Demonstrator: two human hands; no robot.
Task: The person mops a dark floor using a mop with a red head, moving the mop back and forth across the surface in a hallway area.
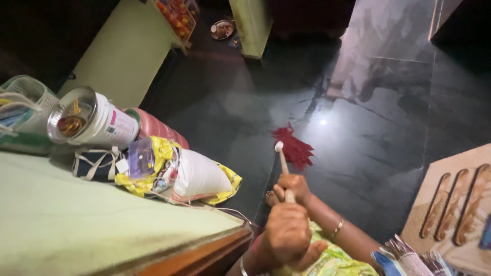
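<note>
Left hand (287,231) grips mop handle (284,171).

A room in a lived-in home.
It had a glossy dark stone floor (368,102), pale green walls (123,51), and a filled white-and-yellow sack (199,176) beside a white plastic bucket (97,122).

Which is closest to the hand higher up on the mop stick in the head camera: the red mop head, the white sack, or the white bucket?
From the upper hand on the stick:
1. Red mop head, just ahead on the floor.
2. White sack, off to the left.
3. White bucket, farthest left, lying on its side.
</note>
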